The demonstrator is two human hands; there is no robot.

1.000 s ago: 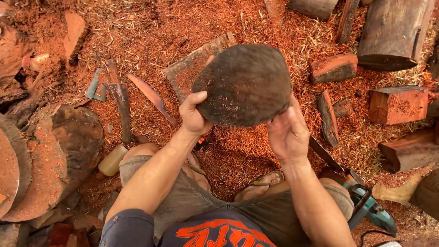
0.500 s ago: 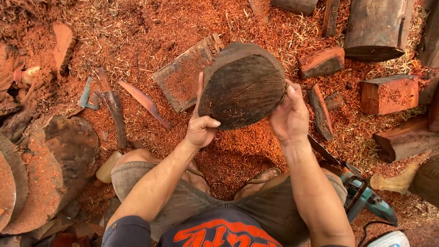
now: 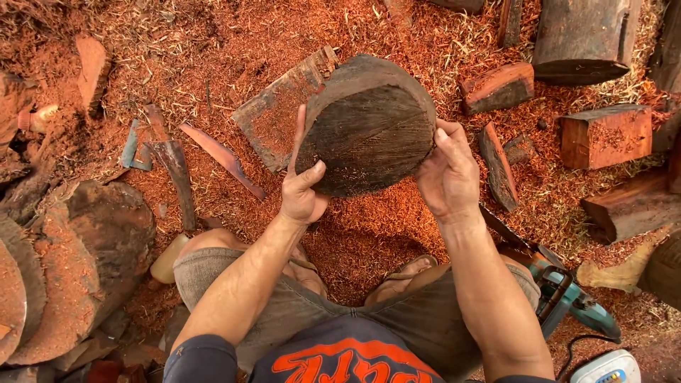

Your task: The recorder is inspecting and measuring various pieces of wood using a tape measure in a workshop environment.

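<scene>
Between hands, round wood slab (image 3: 369, 128); left hand (image 3: 301, 191), right hand (image 3: 448, 174) gripping edges.

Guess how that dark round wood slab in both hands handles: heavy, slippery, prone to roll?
The dark round wood slab looks thick and solid, so probably heavy; left hand and right hand both support it. Its rough, fibrous face likely grips well. Set on its rounded edge, it could roll.

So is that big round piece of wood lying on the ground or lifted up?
Lifted up. The round wood block is tilted in the air, gripped by the left hand and right hand, above the sawdust-covered ground.
</scene>
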